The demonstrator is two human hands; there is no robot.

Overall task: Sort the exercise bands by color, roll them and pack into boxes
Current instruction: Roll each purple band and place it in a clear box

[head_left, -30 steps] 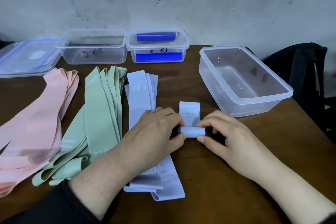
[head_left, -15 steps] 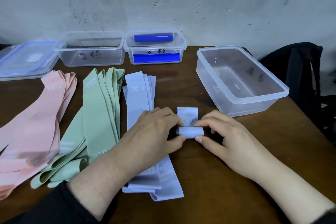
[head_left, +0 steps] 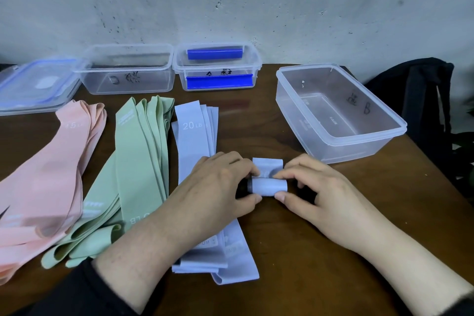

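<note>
Two hands meet over one lavender band [head_left: 268, 183] in the single head view I have, so that is the only angle I can report from. My left hand [head_left: 220, 185] pinches the left end of the roll between thumb and forefinger; my right hand [head_left: 315, 187] pinches the right end the same way. The roll lies on the brown table [head_left: 295, 251], just short of the near wall of the empty clear box [head_left: 338, 113], with a short flat tail reaching away from me.

To the left lie three sorted heaps: the pink bands [head_left: 43, 182], the green bands [head_left: 138, 161] and the flat lavender stack [head_left: 197, 141], part of it under my left wrist. Against the wall stand an open box [head_left: 128, 69], a box with blue clips [head_left: 216, 67] and a lid [head_left: 36, 84].

I judge the band to be light, soft and springy, so the coil will likely loosen if the pinch slackens. The hold belongs at both ends of the roll, thumbs beneath and fingertips on top, pressing the tail down. Once wound, one hand gripping across the seam should carry it to the box.
</note>
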